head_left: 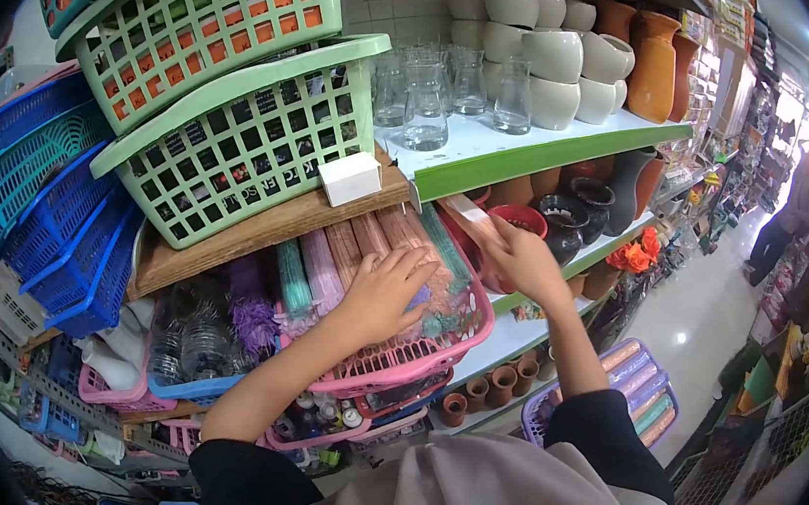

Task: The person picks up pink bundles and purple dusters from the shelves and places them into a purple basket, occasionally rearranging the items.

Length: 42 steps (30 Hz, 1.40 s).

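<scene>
My left hand (384, 296) lies with spread fingers over slim plastic-wrapped rolls in a pink basket (417, 368). The rolls are teal, lilac and copper-brown, among them a lilac roll (321, 269). To the right, my right hand (520, 258) has its fingers closed at the lower end of a slim light-brown piece (460, 209) with a white patch, between the basket and the pots. What exactly this piece is I cannot tell. A red pot (522, 220) stands just behind the right hand's fingers.
Above the rolls, a wooden shelf (273, 219) carries green baskets (246, 151) and a small white box (351, 179). Glass vases (424, 112) and white pots (554, 57) stand on the green-edged shelf. Lower right, a purple basket (674, 392) holds more rolls. Blue baskets (67, 229) are stacked left.
</scene>
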Each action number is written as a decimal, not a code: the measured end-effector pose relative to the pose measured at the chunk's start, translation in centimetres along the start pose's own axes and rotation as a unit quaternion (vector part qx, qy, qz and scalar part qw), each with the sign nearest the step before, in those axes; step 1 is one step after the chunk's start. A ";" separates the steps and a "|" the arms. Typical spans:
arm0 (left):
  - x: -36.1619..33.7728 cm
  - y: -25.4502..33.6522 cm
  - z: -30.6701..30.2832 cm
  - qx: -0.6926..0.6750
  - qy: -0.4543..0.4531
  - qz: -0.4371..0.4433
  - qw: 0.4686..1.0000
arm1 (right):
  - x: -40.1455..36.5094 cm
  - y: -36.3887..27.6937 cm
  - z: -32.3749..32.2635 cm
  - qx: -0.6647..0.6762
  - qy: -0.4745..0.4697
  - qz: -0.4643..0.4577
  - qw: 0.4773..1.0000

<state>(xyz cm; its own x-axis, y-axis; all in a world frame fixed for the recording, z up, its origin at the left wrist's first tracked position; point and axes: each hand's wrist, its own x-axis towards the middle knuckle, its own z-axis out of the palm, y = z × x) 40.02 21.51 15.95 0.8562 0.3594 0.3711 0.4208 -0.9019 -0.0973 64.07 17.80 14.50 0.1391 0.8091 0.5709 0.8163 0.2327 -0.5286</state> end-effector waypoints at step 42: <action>-2.3 2.0 -0.2 0.015 0.003 -0.057 0.998 | 1.6 2.5 6.2 0.294 -0.102 0.055 0.949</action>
<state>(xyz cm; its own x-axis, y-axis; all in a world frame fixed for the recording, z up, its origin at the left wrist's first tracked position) 38.82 18.85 15.08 0.7999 0.4581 0.3877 0.5246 -0.8475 -0.0807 62.83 23.04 10.17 0.0451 0.9197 0.3901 0.3417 0.3527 -0.8711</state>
